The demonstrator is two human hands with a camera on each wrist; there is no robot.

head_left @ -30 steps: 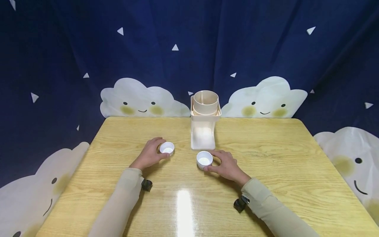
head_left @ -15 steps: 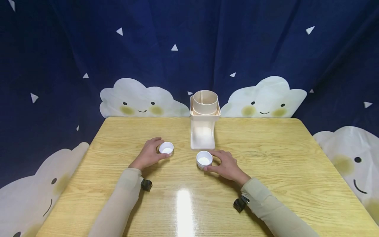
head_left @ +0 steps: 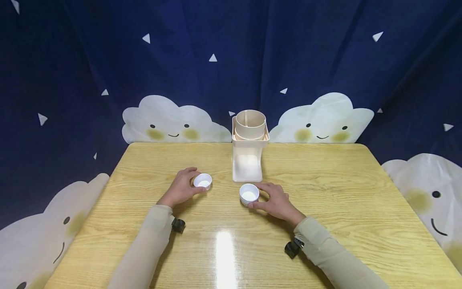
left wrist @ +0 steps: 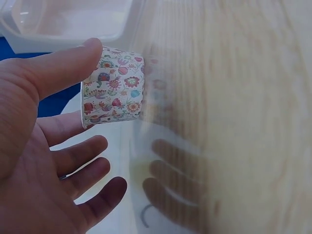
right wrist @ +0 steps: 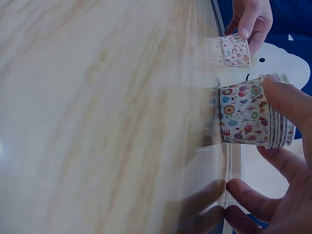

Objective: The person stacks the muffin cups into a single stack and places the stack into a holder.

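My left hand (head_left: 181, 186) pinches a small paper cup (left wrist: 116, 87) with a colourful flower print between thumb and index finger. The other fingers spread away from it in the left wrist view. To the right, my right hand (head_left: 276, 202) grips a stack of nested paper cups (right wrist: 243, 112) of the same print, thumb and a finger at the layered rims. Both the single cup and the stack stand upright on the table, white insides facing up in the head view. A gap separates them.
Just beyond the stack stands a cream plastic stand (head_left: 247, 168) with a round cylinder (head_left: 250, 130) on top. The wooden table (head_left: 317, 172) ends at a dark blue curtain (head_left: 231, 24) with cloud prints. Light glares on the table's near part.
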